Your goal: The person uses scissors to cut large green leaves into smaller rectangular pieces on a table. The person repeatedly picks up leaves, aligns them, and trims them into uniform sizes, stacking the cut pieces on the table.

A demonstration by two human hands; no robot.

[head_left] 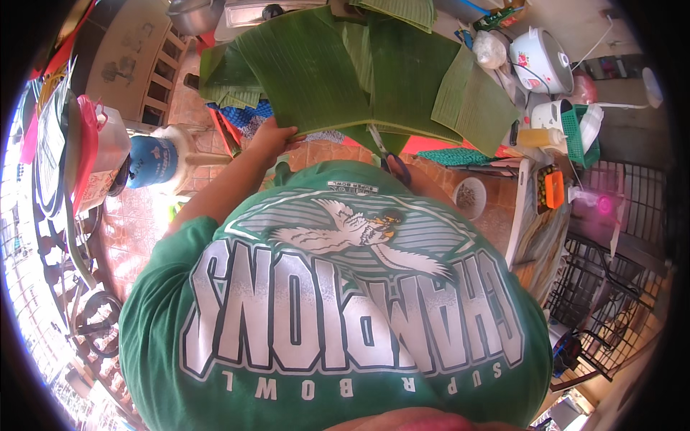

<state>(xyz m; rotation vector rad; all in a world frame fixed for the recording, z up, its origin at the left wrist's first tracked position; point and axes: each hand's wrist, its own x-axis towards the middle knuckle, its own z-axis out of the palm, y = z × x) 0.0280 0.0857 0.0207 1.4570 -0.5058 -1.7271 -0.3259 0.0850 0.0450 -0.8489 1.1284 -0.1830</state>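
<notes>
Large pieces of green banana leaf spread over a table in front of me. My left hand grips the near edge of the big leaf piece, its thumb on top. My right hand is shut on the dark handles of a pair of scissors, just above my green shirt. The scissor blades reach the near edge of the leaf, where two broad leaf parts meet; whether they are apart cannot be told. A paler leaf piece lies at the right.
At the right stand a white rice cooker, a sauce bottle and a green basket. A white tub is low beside my right arm. A blue-covered round container stands left. A metal pot is at the back left.
</notes>
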